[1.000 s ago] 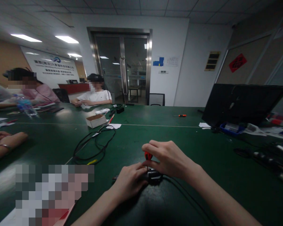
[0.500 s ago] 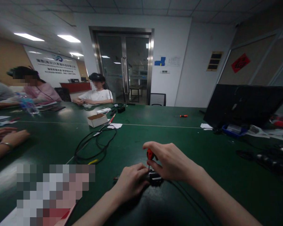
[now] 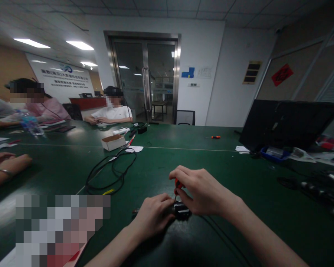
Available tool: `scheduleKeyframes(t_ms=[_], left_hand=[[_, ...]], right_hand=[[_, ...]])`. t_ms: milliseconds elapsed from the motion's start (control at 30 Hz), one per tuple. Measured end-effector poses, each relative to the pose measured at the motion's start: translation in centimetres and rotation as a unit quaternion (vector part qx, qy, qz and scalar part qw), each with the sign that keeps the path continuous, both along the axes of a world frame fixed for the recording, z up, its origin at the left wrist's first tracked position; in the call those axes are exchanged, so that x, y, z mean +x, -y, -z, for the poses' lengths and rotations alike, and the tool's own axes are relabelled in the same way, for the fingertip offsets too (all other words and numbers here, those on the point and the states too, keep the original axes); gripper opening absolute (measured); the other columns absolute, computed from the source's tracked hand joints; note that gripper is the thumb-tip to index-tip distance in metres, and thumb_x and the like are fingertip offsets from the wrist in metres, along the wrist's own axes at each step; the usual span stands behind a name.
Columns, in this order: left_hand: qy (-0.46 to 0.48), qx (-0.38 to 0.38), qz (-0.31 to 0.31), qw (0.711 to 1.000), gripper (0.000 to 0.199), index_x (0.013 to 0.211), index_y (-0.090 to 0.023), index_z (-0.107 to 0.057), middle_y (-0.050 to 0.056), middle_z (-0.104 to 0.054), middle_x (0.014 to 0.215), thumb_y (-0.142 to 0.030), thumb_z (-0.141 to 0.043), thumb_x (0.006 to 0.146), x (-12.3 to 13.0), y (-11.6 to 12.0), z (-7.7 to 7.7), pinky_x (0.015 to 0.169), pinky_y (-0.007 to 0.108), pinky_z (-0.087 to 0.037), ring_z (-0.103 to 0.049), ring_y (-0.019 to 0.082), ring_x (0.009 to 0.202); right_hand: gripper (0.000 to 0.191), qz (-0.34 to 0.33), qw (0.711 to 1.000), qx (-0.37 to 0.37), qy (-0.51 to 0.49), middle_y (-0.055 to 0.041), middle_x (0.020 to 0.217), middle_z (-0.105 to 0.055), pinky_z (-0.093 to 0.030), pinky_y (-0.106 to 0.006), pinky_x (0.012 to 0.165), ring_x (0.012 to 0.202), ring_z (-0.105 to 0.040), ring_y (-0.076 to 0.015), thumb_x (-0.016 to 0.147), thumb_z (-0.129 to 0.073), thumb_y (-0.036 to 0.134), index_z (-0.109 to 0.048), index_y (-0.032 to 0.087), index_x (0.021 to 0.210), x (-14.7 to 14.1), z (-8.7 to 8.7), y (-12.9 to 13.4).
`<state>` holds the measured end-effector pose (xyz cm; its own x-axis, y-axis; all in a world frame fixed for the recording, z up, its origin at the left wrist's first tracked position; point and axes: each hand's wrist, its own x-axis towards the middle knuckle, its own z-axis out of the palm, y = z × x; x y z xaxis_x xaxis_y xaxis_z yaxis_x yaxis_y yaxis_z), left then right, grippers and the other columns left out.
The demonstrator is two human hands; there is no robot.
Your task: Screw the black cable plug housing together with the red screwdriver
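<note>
Near the front of the green table, a small black device (image 3: 182,210) with a cable lies under both hands. My left hand (image 3: 156,212) has its fingers closed on the device's left side. My right hand (image 3: 197,190) grips the orange handle of a screwdriver (image 3: 178,184), which stands nearly upright with its thin shaft pointing down at the device's left end. Where the tip meets the device is too small to make out. A dark thin piece (image 3: 135,211) sticks out left of my left hand.
Left of my hands lie a coiled black cable (image 3: 122,178) and an open white box (image 3: 113,142). Another orange screwdriver (image 3: 215,137) lies farther back. A monitor (image 3: 289,124) stands at the right beside a blue tray (image 3: 275,154). A person's hands (image 3: 13,165) rest at the left edge.
The screwdriver's handle has tilted slightly in my right hand, and its fingers have shifted a little. My left hand stays on the device. The whole view has moved slightly.
</note>
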<state>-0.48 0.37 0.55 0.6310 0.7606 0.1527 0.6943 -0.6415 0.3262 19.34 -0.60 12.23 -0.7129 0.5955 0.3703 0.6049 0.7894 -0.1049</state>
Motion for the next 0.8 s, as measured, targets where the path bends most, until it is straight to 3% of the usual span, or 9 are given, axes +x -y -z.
scheduleKeyframes(t_ms=[233,367,533,700,800], left_hand=[[0.005,-0.002,-0.005,1.0,0.016,0.1,-0.022,-0.065,0.004,-0.067,0.112,-0.018,-0.066,0.084,0.12,0.1,0.19,0.079,0.031,-0.051,-0.065,0.024,0.096],[0.002,-0.002,-0.015,1.0,0.015,0.099,-0.021,-0.065,0.005,-0.067,0.109,-0.017,-0.065,0.084,0.37,0.18,0.23,0.078,0.032,-0.051,-0.065,0.024,0.093],[0.009,0.01,-0.013,1.0,0.019,0.102,-0.022,-0.066,0.005,-0.067,0.105,-0.017,-0.064,0.084,0.31,0.03,0.72,0.082,0.033,-0.05,-0.065,0.023,0.09],[0.012,0.006,-0.006,1.0,0.014,0.099,-0.022,-0.066,0.006,-0.067,0.108,-0.02,-0.063,0.086,0.26,0.12,0.5,0.078,0.031,-0.051,-0.065,0.024,0.094],[0.028,0.013,0.019,0.999,0.02,0.106,-0.022,-0.065,0.005,-0.066,0.112,-0.019,-0.059,0.088,0.14,0.33,0.18,0.08,0.032,-0.051,-0.064,0.024,0.099]], right_hand=[[0.027,0.013,1.0,0.0,0.002,-0.0043,0.098,-0.065,-0.034,-0.027,0.057,0.071,-0.058,-0.0147,0.089,-0.053,0.016,-0.052,0.018,0.116,-0.04,0.11,-0.07],[0.016,0.018,0.999,0.039,0.032,-0.0015,0.092,-0.063,-0.028,-0.026,0.053,0.065,-0.055,-0.0122,0.092,-0.061,0.024,-0.055,0.02,0.106,-0.17,0.08,-0.17],[0.016,0.02,0.995,0.077,0.066,0.0005,0.083,-0.061,-0.024,-0.027,0.05,0.061,-0.053,-0.0124,0.094,-0.063,0.035,-0.057,0.021,0.097,-0.25,0.01,-0.11],[0.018,-0.006,1.0,0.016,0.023,-0.0034,0.099,-0.062,-0.034,-0.027,0.056,0.075,-0.058,-0.0149,0.089,-0.059,0.021,-0.055,0.017,0.107,-0.14,-0.11,0.32],[0.023,-0.005,1.0,-0.017,0.002,-0.0045,0.102,-0.063,-0.036,-0.028,0.059,0.075,-0.058,-0.0149,0.088,-0.052,0.014,-0.053,0.016,0.111,-0.09,-0.19,0.36]])
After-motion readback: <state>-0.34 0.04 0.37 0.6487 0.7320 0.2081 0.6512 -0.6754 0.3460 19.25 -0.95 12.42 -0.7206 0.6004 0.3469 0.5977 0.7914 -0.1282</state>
